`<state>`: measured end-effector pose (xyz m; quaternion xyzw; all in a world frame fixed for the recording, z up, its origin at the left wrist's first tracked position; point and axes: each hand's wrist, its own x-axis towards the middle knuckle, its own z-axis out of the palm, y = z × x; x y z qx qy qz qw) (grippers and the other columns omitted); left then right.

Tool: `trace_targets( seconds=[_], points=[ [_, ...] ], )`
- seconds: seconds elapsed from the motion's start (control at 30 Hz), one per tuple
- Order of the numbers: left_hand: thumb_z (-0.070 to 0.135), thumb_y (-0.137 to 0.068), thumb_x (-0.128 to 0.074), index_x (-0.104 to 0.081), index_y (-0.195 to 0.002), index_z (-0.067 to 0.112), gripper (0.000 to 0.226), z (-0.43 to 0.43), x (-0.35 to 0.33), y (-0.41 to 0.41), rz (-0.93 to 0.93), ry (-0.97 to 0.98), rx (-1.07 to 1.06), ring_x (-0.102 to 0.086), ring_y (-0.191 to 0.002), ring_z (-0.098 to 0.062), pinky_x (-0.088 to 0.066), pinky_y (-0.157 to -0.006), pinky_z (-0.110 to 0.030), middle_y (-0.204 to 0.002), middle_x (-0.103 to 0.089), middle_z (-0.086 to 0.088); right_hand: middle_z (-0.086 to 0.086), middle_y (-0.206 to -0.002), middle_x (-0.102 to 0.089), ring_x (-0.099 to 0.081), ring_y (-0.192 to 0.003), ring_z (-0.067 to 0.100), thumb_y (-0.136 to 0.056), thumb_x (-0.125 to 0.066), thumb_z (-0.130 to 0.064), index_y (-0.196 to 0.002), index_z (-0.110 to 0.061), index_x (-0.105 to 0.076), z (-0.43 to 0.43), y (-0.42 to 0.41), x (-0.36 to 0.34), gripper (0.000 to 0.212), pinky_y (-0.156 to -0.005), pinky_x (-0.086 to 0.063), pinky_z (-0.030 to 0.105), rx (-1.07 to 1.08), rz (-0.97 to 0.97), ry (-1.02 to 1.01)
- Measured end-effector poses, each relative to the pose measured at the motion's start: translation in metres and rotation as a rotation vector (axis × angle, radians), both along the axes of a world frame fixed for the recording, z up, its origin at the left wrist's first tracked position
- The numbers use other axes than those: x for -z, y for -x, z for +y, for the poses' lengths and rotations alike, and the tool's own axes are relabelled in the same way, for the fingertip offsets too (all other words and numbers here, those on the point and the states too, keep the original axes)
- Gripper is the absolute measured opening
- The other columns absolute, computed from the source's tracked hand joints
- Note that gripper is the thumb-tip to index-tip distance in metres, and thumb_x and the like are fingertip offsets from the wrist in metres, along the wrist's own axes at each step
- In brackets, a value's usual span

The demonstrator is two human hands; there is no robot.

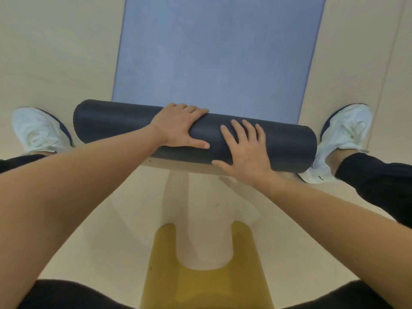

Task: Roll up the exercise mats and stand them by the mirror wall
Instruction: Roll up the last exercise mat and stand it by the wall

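A blue exercise mat (214, 59) lies flat on the pale floor and stretches away from me. Its near end is wound into a thick dark roll (111, 123) that lies crosswise between my feet. My left hand (178, 126) lies over the top of the roll near its middle, fingers draped over the far side and thumb along the near side. My right hand (243, 150) presses flat on the roll just to the right, fingers spread and straight.
My white shoes stand on either side of the roll, the left shoe (38, 130) and the right shoe (341, 139). A yellow marking (200, 275) is painted on the beige floor (55, 63) close below me. No mirror wall is in view.
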<state>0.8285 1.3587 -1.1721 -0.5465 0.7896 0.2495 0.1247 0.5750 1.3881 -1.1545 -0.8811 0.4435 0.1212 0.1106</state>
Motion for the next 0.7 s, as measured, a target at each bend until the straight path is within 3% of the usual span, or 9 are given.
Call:
trace_targets(
  seconds=[0.07, 0.13, 0.23, 0.43, 0.7],
  points=[
    [0.1, -0.071, -0.038, -0.031, -0.156, 0.029, 0.111, -0.022, 0.002, -0.003, 0.017, -0.088, -0.009, -0.054, -0.127, -0.027, -0.043, -0.104, -0.047, -0.146, -0.055, 0.001, 0.024, -0.167, -0.015, -0.012, -0.153, 0.049, -0.075, -0.041, -0.089, -0.163, -0.016, -0.011, 0.005, -0.001, 0.006, 0.119, -0.121, -0.007, 0.069, -0.025, 0.134, -0.03],
    [0.1, -0.07, -0.037, -0.034, -0.156, 0.029, 0.111, -0.038, 0.003, -0.005, 0.016, -0.127, -0.021, -0.051, -0.13, -0.026, -0.041, -0.106, -0.047, -0.147, -0.054, 0.001, 0.025, -0.168, -0.006, -0.004, -0.154, 0.05, -0.071, -0.041, -0.094, -0.163, -0.017, 0.0, -0.008, -0.002, 0.011, 0.127, -0.12, -0.004, 0.07, -0.032, 0.169, -0.039],
    [0.1, -0.07, -0.035, -0.037, -0.156, 0.027, 0.112, -0.052, 0.001, -0.007, -0.009, -0.039, -0.041, -0.047, -0.135, -0.028, -0.036, -0.111, -0.048, -0.151, -0.052, -0.002, 0.022, -0.168, -0.013, -0.009, -0.154, 0.046, -0.068, -0.044, -0.096, -0.163, -0.02, -0.002, -0.032, -0.006, 0.013, 0.129, -0.122, -0.008, 0.067, -0.013, 0.167, -0.072],
    [0.072, -0.087, -0.05, -0.047, -0.149, 0.024, 0.078, -0.049, -0.013, -0.003, 0.102, 0.185, -0.143, -0.054, -0.127, -0.027, -0.038, -0.105, -0.045, -0.141, -0.061, -0.001, 0.015, -0.159, -0.033, -0.031, -0.145, 0.039, -0.064, -0.035, -0.103, -0.161, -0.022, -0.016, -0.084, -0.006, 0.017, 0.127, -0.12, -0.022, 0.057, -0.031, 0.058, -0.126],
    [0.07, -0.083, -0.053, -0.049, -0.149, 0.016, 0.085, -0.022, -0.012, -0.019, -0.027, 0.407, -0.136, -0.042, -0.142, -0.035, -0.03, -0.115, -0.05, -0.156, -0.047, -0.009, 0.001, -0.145, -0.05, -0.046, -0.128, 0.028, -0.057, -0.05, -0.102, -0.155, -0.035, -0.026, -0.157, -0.019, 0.012, 0.121, -0.107, -0.037, 0.048, 0.044, -0.006, -0.426]
  ],
)
